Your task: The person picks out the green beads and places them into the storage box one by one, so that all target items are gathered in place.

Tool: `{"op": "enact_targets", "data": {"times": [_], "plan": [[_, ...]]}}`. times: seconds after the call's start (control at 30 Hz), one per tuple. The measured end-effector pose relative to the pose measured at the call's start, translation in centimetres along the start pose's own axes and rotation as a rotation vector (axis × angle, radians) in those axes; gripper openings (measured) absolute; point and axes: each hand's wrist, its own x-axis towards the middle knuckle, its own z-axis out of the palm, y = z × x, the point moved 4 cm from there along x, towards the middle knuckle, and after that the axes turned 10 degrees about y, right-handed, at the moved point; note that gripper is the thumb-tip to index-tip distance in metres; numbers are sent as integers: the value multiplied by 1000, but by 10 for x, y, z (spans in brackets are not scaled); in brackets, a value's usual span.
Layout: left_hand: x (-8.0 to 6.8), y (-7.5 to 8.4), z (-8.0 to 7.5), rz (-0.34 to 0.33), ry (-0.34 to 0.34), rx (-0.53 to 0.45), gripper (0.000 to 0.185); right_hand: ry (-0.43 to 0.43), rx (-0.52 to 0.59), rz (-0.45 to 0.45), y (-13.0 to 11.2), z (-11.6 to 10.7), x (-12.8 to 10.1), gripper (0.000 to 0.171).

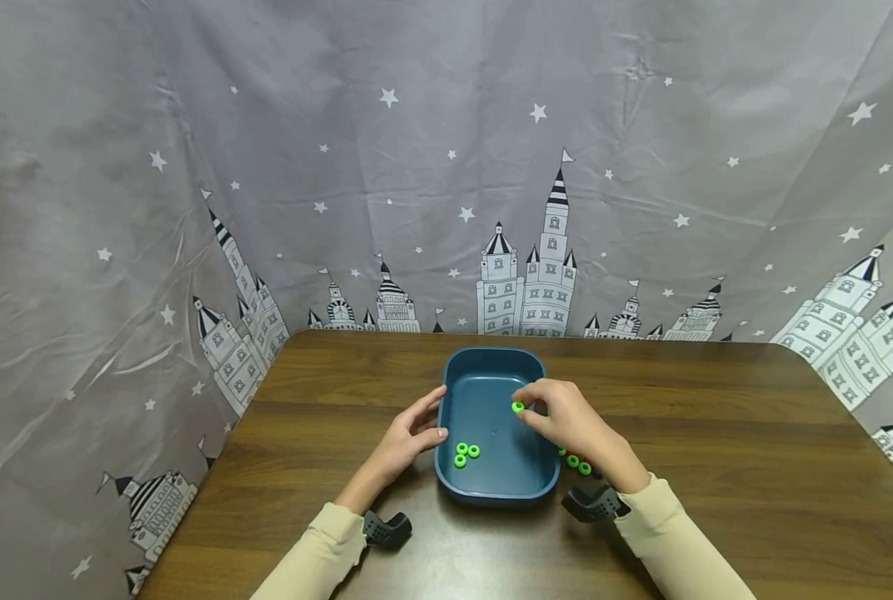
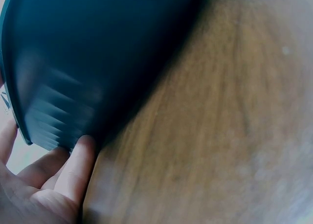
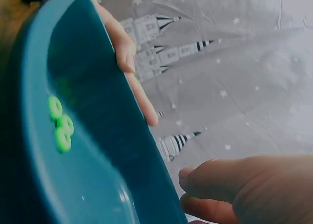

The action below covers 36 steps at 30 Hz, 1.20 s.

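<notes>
A blue rectangular bin [image 1: 491,483] sits on the table, with several green rings [image 1: 461,449] on its floor near the front left corner. My left hand [image 1: 409,431] lies along the bin's left side, its thumb and index finger at the rim. In the left wrist view, other fingers [image 2: 78,172] rest against the ribbed outer wall. Over the right part of the bin, my right hand [image 1: 566,414] pinches a green ring [image 1: 517,407] between thumb and index finger. That ring is hidden in the right wrist view, where the hand [image 3: 244,187] appears beyond the rim.
Beside the bin's right wall lie more green rings [image 1: 585,468] with some red and dark pieces, partly covered by the right forearm. The wooden table [image 1: 701,417] ends at a grey curtain [image 1: 446,167] printed with castles and stars. Each wrist wears a black camera band [image 1: 388,530].
</notes>
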Motion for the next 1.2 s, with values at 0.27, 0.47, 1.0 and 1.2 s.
{"op": "enact_targets", "data": {"times": [0.27, 0.47, 1.0, 1.2], "plan": [[0, 0, 0, 1, -1, -1, 71, -52, 25, -76, -18, 20, 8, 16], [0, 1, 1, 3, -8, -5, 71, -90, 30, -88, -28, 32, 9, 17], [-1, 2, 1, -1, -16, -19, 72, -188, 55, -53, -29, 54, 6, 20], [0, 2, 0, -1, -15, -17, 72, -221, 26, -47, -27, 58, 5, 18]]}}
